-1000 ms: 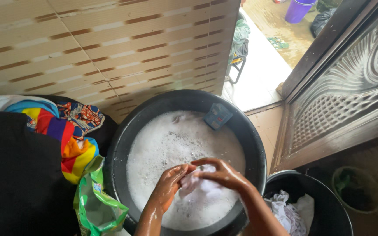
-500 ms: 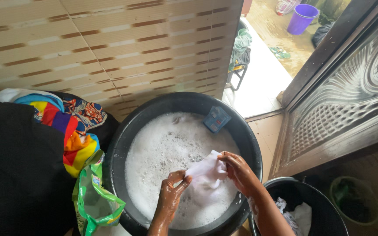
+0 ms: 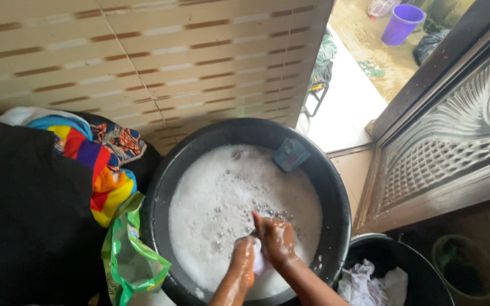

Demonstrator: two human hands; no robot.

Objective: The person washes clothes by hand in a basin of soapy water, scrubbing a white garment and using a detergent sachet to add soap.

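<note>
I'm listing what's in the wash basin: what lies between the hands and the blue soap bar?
Head view: only white suds between hands, pressed around a white cloth, and blue rectangular soap bar.

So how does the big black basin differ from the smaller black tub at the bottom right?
The big black basin is full of white suds, and both hands work a white cloth in it; the smaller black tub holds wrung white cloths, with no foam visible. The basin shows whole; the tub is cut off by the frame. Both are round and black.
</note>
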